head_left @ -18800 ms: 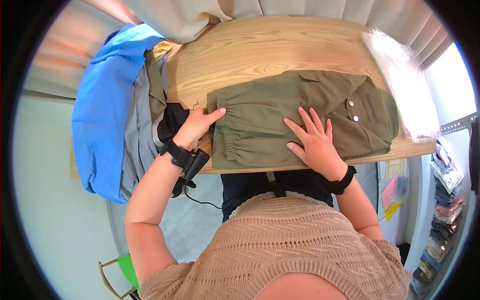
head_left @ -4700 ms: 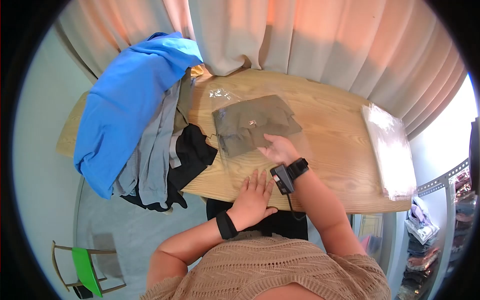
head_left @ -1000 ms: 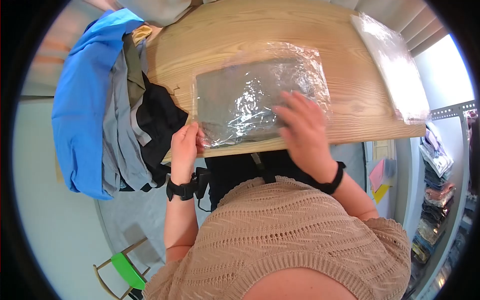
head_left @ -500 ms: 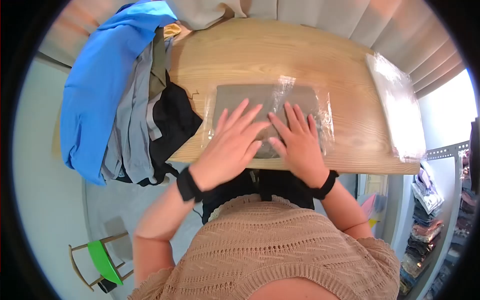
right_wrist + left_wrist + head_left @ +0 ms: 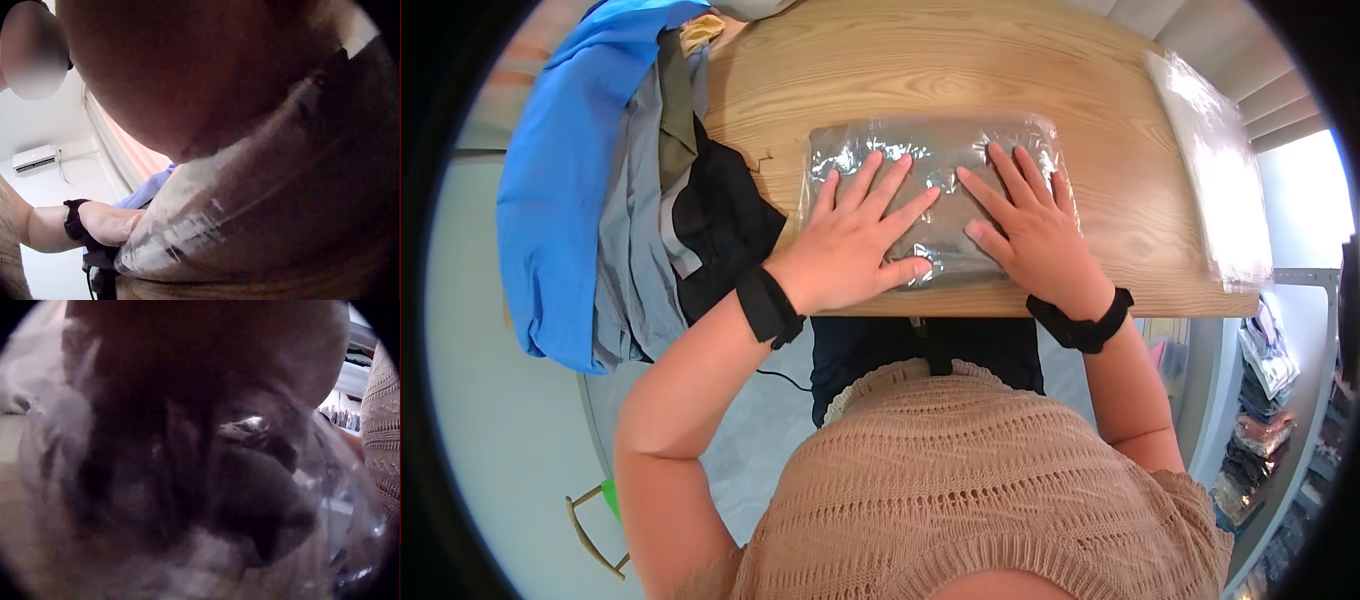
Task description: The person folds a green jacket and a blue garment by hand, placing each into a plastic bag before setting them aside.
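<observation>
A folded grey-green garment in a clear plastic bag (image 5: 945, 145) lies flat near the table's front edge. On its left half rests my left hand (image 5: 850, 235), palm down with the fingers spread. My right hand (image 5: 1045, 235) lies the same way on the right half, its fingers pointing up and inward. Glossy plastic (image 5: 350, 481) with dark, blurred cloth behind it fills much of the left wrist view. In the right wrist view, shiny plastic (image 5: 181, 234) shows beneath the hand, and the left hand (image 5: 106, 222) touches its far end.
On the table's left lies a heap of clothes: a blue garment (image 5: 570, 200), grey ones and a black one (image 5: 725, 215). A stack of clear bags (image 5: 1215, 175) lies at the right edge of the wooden table (image 5: 960, 60). Shelves with bagged clothes (image 5: 1260, 420) stand at the right.
Half a second ago the left hand was blurred over the bag; now both hands rest spread on it. A second ago the left hand held the bag's lower left corner.
</observation>
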Action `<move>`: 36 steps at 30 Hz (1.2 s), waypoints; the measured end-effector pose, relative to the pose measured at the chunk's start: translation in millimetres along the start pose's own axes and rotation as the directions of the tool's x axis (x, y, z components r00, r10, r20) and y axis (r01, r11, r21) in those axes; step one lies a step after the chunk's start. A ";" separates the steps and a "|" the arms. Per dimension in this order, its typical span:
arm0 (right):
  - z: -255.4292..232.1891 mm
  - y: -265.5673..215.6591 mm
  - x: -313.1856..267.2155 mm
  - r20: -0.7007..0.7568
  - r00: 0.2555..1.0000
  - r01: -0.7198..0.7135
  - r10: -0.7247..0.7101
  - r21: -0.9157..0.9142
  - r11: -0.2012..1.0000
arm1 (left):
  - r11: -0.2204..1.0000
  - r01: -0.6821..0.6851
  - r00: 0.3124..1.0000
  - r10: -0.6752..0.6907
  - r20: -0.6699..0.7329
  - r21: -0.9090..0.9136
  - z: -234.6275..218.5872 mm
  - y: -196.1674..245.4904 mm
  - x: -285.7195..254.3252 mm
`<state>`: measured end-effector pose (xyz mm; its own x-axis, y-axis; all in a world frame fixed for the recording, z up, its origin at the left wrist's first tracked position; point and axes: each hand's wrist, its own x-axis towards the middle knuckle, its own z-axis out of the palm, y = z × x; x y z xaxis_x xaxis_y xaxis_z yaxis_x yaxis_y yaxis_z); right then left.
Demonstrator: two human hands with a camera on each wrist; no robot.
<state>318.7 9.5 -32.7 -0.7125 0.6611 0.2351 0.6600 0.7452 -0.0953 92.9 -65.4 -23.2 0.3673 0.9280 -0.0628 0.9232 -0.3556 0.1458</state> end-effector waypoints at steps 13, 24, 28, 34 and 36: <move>6.9 3.1 3.3 0.104 0.994 -0.039 0.033 0.060 0.997 | 0.996 0.001 1.000 0.001 0.016 -0.086 6.5 -2.0 7.8; 9.1 4.2 3.3 0.122 0.992 -0.050 0.034 0.129 0.990 | 0.995 -0.002 0.998 0.008 0.058 -0.098 10.7 -6.0 9.1; 11.6 4.2 -1.3 0.092 0.995 -0.032 0.023 0.098 0.995 | 0.997 -0.013 0.998 0.017 0.057 -0.071 12.0 -5.1 6.7; 5.0 -0.3 -1.3 0.044 0.999 0.001 -0.003 0.043 0.999 | 0.993 -0.004 0.997 0.012 0.073 -0.115 6.0 -11.0 6.5; -2.5 -16.8 -2.1 -0.061 0.985 -0.164 0.160 -0.069 0.984 | 0.920 -0.003 0.997 0.035 0.075 -0.391 -4.4 -17.5 5.9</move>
<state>309.6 -4.6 -29.2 -0.5820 0.7652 0.2753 0.7827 0.6189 -0.0655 78.4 -53.2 -21.8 0.4071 0.9039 -0.1313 0.8041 -0.2865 0.5209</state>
